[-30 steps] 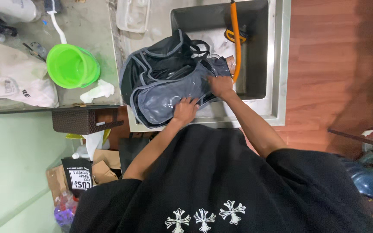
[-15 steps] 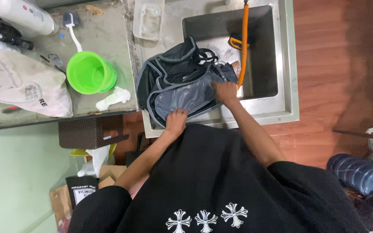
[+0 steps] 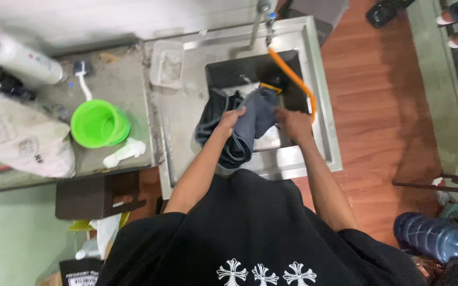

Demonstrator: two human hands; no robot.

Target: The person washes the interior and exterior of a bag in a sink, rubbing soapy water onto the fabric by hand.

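Note:
A wet dark grey garment (image 3: 242, 130) is bunched up over the near edge of a steel sink (image 3: 314, 69). My left hand (image 3: 232, 119) grips its left side. On its right side my right hand (image 3: 292, 122) holds the cloth over the basin. An orange hose (image 3: 295, 79) runs from the tap (image 3: 263, 13) down into the basin, just beyond my right hand. Part of the garment hangs over the sink's drainboard.
A green plastic cup (image 3: 100, 123) stands on the stained counter to the left, with a white brush (image 3: 83, 79), a white bottle (image 3: 25, 61), a white sack (image 3: 19, 143) and a clear container (image 3: 168, 63). A blue water jug (image 3: 433, 235) lies on the wooden floor at right.
The garment, spread flat across the sink edge before, is now gathered into a bunch between both hands and lifted toward the basin. My view has moved back and right.

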